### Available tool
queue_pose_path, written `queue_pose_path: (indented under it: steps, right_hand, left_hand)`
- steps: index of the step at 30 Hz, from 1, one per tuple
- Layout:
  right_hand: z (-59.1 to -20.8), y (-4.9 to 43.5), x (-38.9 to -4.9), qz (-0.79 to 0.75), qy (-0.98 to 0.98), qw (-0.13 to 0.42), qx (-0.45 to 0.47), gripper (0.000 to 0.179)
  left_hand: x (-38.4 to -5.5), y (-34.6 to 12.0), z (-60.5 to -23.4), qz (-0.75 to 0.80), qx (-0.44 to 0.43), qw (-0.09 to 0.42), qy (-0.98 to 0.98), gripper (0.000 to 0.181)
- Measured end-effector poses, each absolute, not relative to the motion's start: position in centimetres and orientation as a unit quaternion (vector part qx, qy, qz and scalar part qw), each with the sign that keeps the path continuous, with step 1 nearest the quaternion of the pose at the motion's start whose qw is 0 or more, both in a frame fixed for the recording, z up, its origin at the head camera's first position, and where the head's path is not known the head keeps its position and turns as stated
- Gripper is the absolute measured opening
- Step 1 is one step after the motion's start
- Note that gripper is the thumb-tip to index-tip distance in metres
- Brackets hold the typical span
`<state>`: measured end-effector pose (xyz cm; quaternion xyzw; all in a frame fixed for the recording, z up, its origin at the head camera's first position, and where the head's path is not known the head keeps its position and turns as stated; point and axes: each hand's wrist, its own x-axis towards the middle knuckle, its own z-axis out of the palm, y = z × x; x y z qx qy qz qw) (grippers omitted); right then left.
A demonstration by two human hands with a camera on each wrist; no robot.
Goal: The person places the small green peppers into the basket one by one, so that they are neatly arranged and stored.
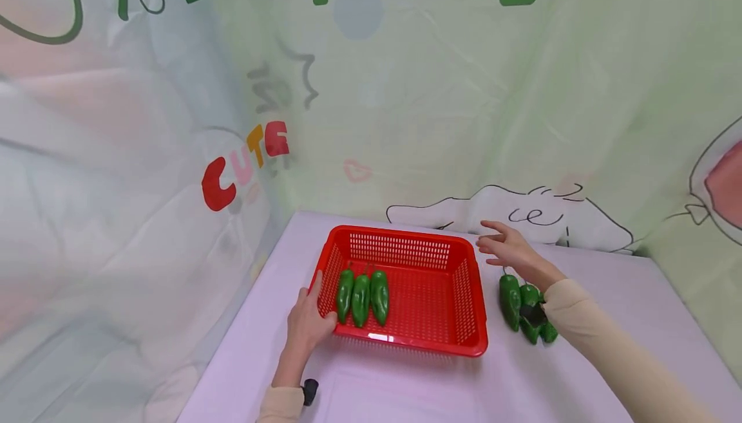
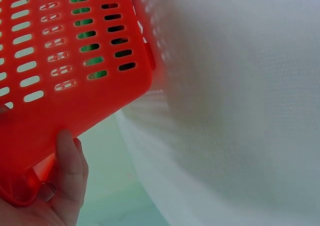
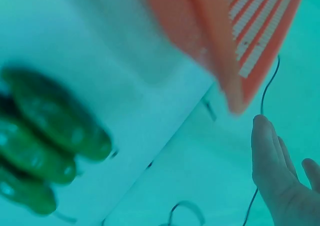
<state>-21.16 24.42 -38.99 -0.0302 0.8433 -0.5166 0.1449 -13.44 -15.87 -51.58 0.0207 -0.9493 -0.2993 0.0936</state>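
Observation:
A red plastic basket (image 1: 406,342) with slotted walls is on the table, and three green peppers (image 1: 361,299) lie side by side at its left end. My left hand (image 1: 309,321) grips the rim at the basket's front left corner; the left wrist view shows fingers (image 2: 70,158) bent around the rim. Above the table, just past the basket's right side, my right hand (image 1: 510,250) is raised with fingers extended, holding nothing. Several more green peppers (image 1: 509,302) lie right of the basket, below my right forearm, which partly hides them.
The pale table (image 1: 371,384) runs back to a printed cloth wall (image 1: 406,120). More cloth (image 1: 116,217) hangs along the left side, and another stretch encloses the right. Black bands sit at both wrists.

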Motion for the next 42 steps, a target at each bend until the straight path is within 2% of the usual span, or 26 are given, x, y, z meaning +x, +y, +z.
queue_pose_path:
  steps: [9, 22, 33, 42]
  right_hand:
    - [-39.8, 30.4, -19.8, -0.452, 0.883, 0.127, -0.014, 0.069]
    - [-41.7, 34.6, -18.6, -0.353, 0.93, 0.1, 0.03, 0.067]
    - [-46.2, 38.4, -18.2, -0.379, 0.908, 0.15, 0.099, 0.077]
    - [-48.7, 38.0, -18.3, -0.421, 0.879, 0.184, 0.13, 0.08]
  left_hand:
    - [-13.4, -16.1, -51.6, -0.299, 0.016, 0.094, -0.949, 0.087]
    - [-13.4, -16.0, -51.4, -0.292, 0.018, 0.09, -0.952, 0.088]
    - [-13.5, -15.9, -51.8, -0.292, 0.018, 0.099, -0.951, 0.086]
    - [-13.5, -15.9, -51.8, -0.29, 0.02, 0.094, -0.952, 0.086]
